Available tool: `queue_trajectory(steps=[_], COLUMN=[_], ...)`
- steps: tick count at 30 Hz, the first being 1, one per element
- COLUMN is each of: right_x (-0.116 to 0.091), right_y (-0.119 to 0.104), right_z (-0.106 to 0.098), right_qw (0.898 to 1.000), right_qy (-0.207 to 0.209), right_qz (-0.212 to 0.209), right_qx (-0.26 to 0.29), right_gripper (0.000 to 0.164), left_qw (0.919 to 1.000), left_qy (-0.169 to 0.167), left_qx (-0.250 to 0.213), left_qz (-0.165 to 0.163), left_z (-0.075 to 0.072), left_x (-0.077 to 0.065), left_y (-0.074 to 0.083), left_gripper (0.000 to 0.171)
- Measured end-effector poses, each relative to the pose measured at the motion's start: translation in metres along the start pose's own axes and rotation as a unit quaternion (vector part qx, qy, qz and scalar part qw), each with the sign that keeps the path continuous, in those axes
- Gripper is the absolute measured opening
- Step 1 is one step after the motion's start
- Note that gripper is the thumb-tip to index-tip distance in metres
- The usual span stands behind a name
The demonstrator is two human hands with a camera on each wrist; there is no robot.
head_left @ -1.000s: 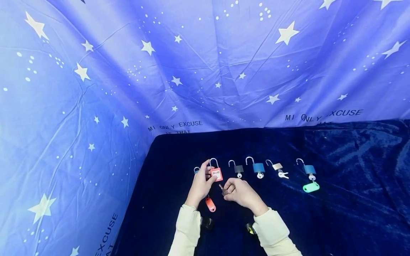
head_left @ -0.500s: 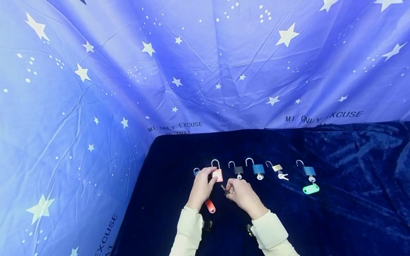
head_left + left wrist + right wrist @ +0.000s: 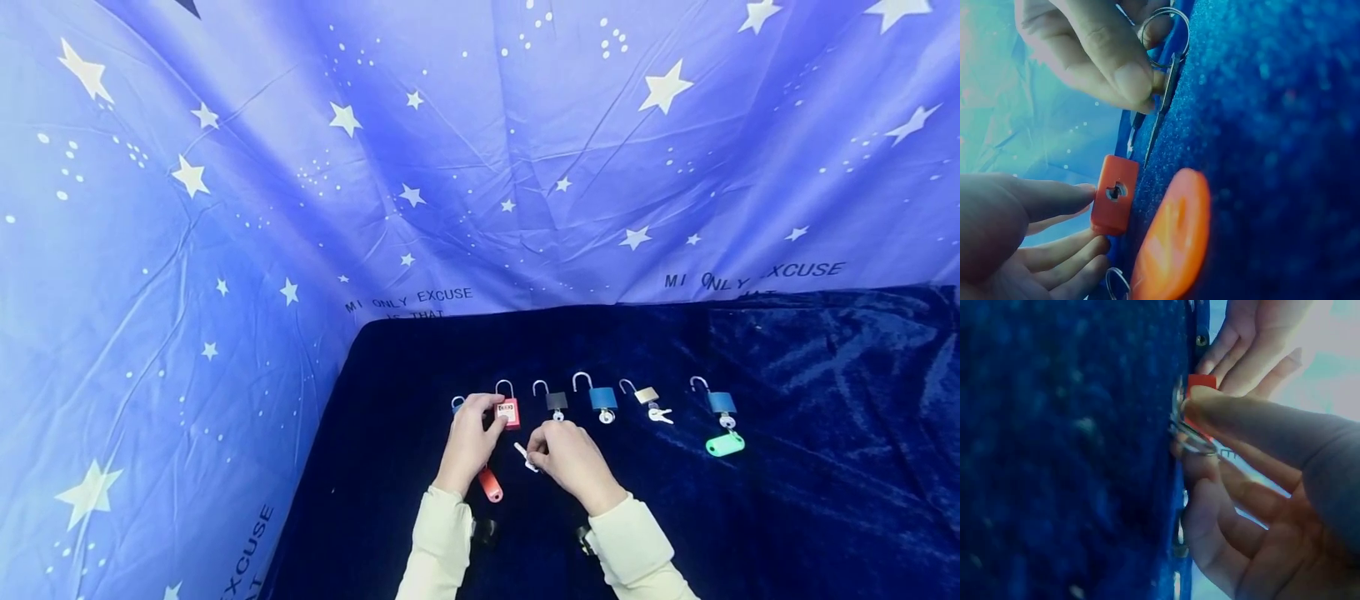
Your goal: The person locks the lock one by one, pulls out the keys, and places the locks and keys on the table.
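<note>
At lower centre, your left hand [image 3: 469, 437] pinches the boxy red padlock [image 3: 512, 417], your right hand [image 3: 572, 462] a thin silver metal key [image 3: 521, 451]. Probably light and rigid, the padlock suits gripping by its sides.

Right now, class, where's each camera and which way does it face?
Head: on the head, facing forward, down at padlocks; left grip, right grip, sleeves show.
Left wrist: worn there, facing red padlock and key ring; both grips show.
Right wrist: worn there, facing that ring, padlock beyond; both grips show.
Wrist views share padlock and ring.
</note>
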State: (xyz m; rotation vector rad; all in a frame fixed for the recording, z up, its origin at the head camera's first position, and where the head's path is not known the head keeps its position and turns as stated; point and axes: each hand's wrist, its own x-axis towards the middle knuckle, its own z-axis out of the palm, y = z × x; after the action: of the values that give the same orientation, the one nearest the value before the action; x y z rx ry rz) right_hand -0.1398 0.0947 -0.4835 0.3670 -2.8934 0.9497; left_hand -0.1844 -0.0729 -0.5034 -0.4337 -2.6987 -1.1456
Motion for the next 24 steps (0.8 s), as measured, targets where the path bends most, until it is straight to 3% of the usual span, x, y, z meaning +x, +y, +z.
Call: queue_trajectory(steps=[8, 15, 20, 24], right_x=[0.002, 0.008, 0.009, 0.01], right_y=[0.002, 0.021, 0.027, 0.031], right_z=[-0.011, -0.029, -0.035, -0.034], right_qw=[1.0, 0.998, 0.995, 0.992], right_qy=[0.006, 0.056, 0.087, 0.12], right_qz=[-0.001, 0.031, 0.039, 0.035], right_qx=[-0.031, -0.024, 0.02, 0.032], right_gripper=[0.012, 0.007, 0.005, 0.013], left_qw=[0.9995, 0.9982, 0.9961, 0.9918], left_qy=[0.004, 0.05, 0.06, 0.054], left_qx=[-0.007, 0.013, -0.061, -0.115], left_qz=[-0.029, -0.029, -0.021, -0.015], left_z=[0.004, 0.0, 0.008, 0.02], left_x=[-0.002, 0.014, 0.02, 0.018], left_y=[-0.001, 0.023, 0.037, 0.041], left_gripper=[0.024, 0.023, 0.021, 0.019])
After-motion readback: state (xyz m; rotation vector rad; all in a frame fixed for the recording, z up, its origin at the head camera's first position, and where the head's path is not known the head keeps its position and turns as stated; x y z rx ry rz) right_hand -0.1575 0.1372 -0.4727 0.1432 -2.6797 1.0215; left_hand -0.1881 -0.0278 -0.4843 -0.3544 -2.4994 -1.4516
